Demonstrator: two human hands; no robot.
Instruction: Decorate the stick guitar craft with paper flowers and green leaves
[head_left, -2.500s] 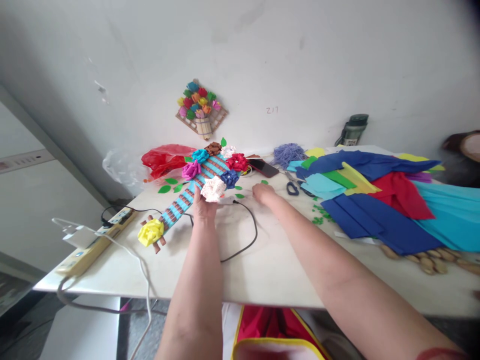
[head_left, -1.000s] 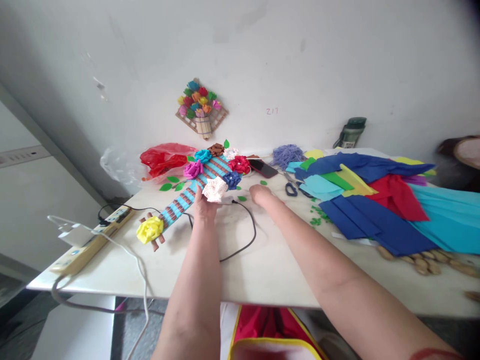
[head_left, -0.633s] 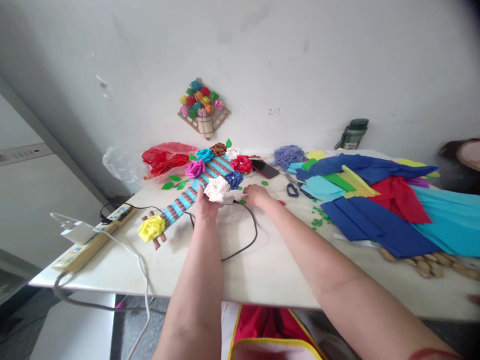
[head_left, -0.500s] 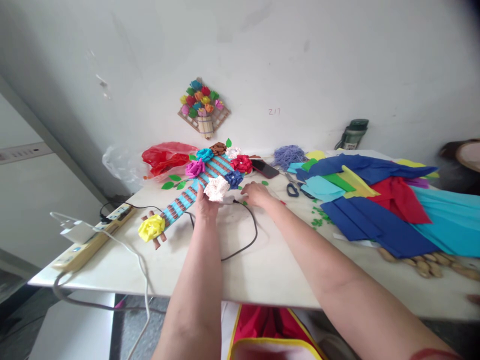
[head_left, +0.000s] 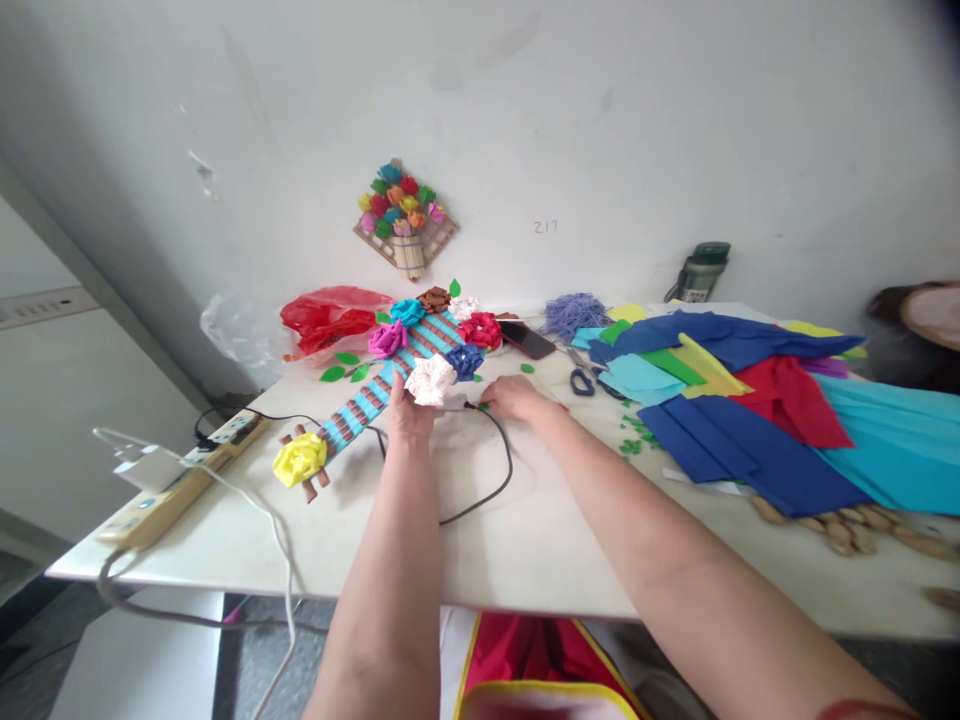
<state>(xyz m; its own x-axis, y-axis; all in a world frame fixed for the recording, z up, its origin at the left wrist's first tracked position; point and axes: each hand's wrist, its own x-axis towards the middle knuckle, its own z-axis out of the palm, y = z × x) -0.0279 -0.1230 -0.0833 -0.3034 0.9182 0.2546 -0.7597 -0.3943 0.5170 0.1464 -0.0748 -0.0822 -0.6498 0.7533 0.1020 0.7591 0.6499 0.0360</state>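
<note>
At frame centre, the left hand still grips the white paper flower. The right hand, fingers curled, has slid left onto a green leaf.

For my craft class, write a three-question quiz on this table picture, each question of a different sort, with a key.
1. True or false: the left hand touches the white paper flower.
2. Which lies nearest the right hand? A. yellow paper flower B. black cable C. green bottle
3. Fill in: the scissors lie between the right hand and the pile of coloured ____.

Key: 1 true; 2 B; 3 paper sheets.
</note>
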